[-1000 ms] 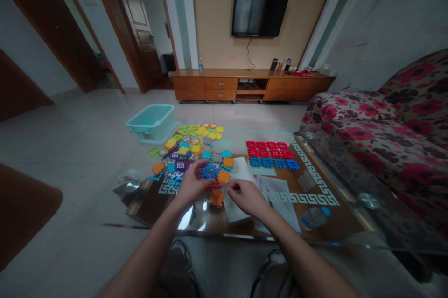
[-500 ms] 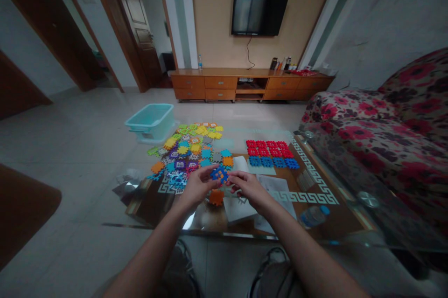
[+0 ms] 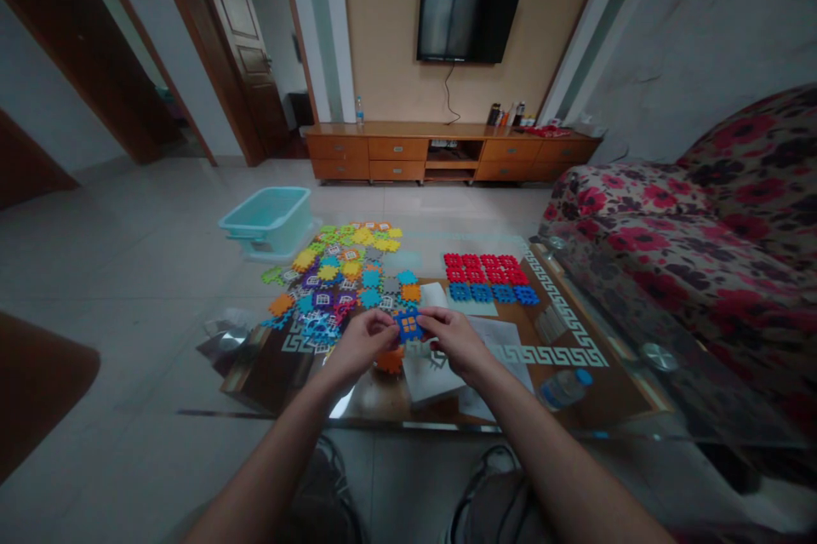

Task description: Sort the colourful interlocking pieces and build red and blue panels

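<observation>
A blue toothed building tile [image 3: 409, 324] with an orange window-like insert is held up over the near part of the glass table. My left hand [image 3: 363, 343] pinches its left edge, and my right hand [image 3: 454, 340] grips the right edge. Just below the left fingers an orange tile [image 3: 390, 359] lies on the table. Many mixed tiles [image 3: 345, 276] in yellow, green, purple, grey and light blue spread out beyond my left hand. Rows of red tiles [image 3: 486, 269] and one row of blue tiles [image 3: 493, 294] lie to the right.
A glass coffee table [image 3: 255, 361] stands before me, with white paper [image 3: 504, 344] and a water bottle [image 3: 565, 389] near its right front. An aqua plastic bin [image 3: 271, 220] is beyond its left side. The flowered sofa [image 3: 689, 246] borders the right.
The blue tile has turned from a slant to nearly level, facing me more squarely. My right hand has shifted its grip to the tile's upper right edge. The view has swung slightly.
</observation>
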`<state>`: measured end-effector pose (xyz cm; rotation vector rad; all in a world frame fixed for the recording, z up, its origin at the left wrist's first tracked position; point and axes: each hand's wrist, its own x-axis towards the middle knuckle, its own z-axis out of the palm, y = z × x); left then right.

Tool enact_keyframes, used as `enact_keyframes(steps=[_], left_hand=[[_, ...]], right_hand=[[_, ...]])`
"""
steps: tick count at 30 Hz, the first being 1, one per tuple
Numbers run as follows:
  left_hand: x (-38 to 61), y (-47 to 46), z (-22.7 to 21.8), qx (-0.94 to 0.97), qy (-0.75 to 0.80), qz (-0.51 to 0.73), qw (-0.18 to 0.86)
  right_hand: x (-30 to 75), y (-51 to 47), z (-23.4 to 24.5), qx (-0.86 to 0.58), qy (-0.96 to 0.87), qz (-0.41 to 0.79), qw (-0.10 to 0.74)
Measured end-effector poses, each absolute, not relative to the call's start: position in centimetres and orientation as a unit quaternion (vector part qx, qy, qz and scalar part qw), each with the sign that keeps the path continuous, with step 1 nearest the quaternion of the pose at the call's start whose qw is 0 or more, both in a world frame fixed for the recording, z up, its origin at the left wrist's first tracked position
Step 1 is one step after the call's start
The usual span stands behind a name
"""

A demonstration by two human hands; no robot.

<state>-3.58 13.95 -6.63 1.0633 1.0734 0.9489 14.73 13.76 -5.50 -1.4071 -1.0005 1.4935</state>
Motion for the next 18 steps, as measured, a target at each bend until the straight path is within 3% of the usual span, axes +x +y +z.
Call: enact_keyframes(steps=[18], left_hand=[[-2.9, 13.3, -5.8, 0.393, 0.424, 0.356, 0.734]], right_hand=[[15.1, 14.2, -5.0, -0.539, -0.339, 0.629, 0.446]])
